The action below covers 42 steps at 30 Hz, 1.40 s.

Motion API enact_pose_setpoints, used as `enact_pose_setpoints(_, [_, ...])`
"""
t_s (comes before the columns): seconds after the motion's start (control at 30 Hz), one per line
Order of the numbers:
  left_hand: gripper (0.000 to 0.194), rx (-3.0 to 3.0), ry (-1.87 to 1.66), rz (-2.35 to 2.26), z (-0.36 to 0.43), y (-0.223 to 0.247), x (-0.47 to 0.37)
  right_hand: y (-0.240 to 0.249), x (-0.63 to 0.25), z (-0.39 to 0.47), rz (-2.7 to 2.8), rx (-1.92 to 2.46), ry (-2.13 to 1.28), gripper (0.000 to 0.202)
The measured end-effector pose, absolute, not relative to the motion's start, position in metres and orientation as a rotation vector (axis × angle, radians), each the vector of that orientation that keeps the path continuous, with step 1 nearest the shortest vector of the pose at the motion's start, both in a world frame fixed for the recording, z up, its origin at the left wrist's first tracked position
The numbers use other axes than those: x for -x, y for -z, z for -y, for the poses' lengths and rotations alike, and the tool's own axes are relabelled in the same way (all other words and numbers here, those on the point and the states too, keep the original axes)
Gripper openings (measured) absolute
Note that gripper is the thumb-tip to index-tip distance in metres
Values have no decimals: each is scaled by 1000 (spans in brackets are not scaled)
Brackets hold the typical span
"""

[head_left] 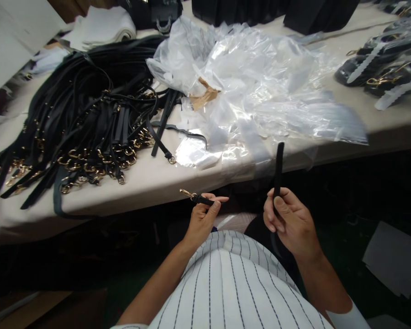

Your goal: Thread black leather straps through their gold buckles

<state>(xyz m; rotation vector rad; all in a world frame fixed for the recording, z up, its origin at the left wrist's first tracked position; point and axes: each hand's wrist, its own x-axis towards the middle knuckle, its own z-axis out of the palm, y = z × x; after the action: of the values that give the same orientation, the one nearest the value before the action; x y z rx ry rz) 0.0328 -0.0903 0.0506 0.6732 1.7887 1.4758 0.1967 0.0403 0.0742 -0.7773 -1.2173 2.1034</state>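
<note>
The left hand (202, 218) pinches the clasp end of a black strap (277, 169) between thumb and fingertips, its gold snap hook (188, 194) sticking out to the left just past the fingers. The right hand (287, 221) is closed around the same strap farther along, thumb laid over it, and a straight length rises upright from the fist to the table's edge; the stretch between the two hands drops out of sight behind the person's striped shirt (233, 288). Both hands hover in front of the table (157, 183), below its near edge. On the cloth-covered top, to the left, lies a large tangled pile of black straps (85, 123) with gold buckles and hooks, too many and too knotted to count. To the right of it sits a heap of clear plastic bags (260, 87), with one torn scrap of brown paper (203, 96) on it. At the far right lie several bagged straps (383, 64), four or so visible. No writing or brand mark is readable anywhere.
</note>
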Motion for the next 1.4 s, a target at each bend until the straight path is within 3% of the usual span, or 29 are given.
enact_pose_setpoints(0.3, [30,-367,-1899,-1323,108,-103,-5,-24,-159,-45,1253,972,-2014,20])
enact_pose_setpoints(0.43, [27,-285,-2025,-1239,115,-115,7,-10,-151,-38,1359,796,-2449,23])
enact_pose_setpoints(0.57, [25,-165,-2109,-1242,118,-111,18,-13,-148,-23,1168,593,-2862,26])
enact_pose_setpoints(0.9, [29,-36,-2157,-1509,146,-78,44,-17,-156,-25,1038,594,-2919,31])
enact_pose_setpoints(1.23, [30,159,-1902,-1617,187,-36,38,-28,-159,-25,1162,760,-2806,31])
enact_pose_setpoints(1.4, [45,-131,-1039,-2018,203,-9,25,-31,-163,-26,1202,793,-2737,25])
